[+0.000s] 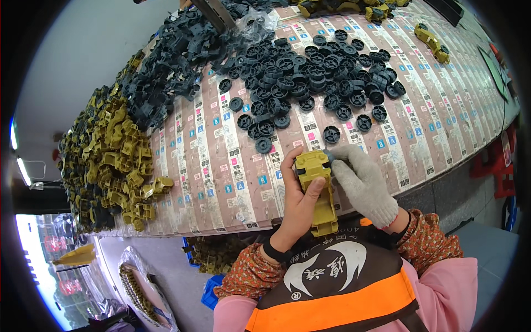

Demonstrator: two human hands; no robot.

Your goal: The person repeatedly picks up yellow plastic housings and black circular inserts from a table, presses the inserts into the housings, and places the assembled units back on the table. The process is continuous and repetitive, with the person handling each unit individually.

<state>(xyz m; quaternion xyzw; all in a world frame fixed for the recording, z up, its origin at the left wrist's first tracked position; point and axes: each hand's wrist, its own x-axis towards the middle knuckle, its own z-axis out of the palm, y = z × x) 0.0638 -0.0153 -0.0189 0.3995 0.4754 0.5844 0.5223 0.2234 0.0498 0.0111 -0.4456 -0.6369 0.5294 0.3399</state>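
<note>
My bare left hand (299, 207) is closed round a yellow plastic toy car body (323, 213), thumb across its face and fingers along the far side. The body stands lengthwise toward me above the table's near edge. My right hand (365, 185), in a pale knit glove, pinches at the body's far right corner. Between its fingertips is a small dark wheel (329, 156), mostly hidden, pressed against the body's side. Beyond both hands lies a broad heap of black toy wheels (316, 72), with a few loose ones such as a single wheel (331, 134) closest to the hands.
A tall heap of yellow car bodies (110, 160) covers the table's left end. Dark plastic parts (166, 66) are piled behind it, near a metal post (214, 14). A yellow car (431, 42) lies far right. Red stools (500, 166) stand beside the patterned table (221, 188).
</note>
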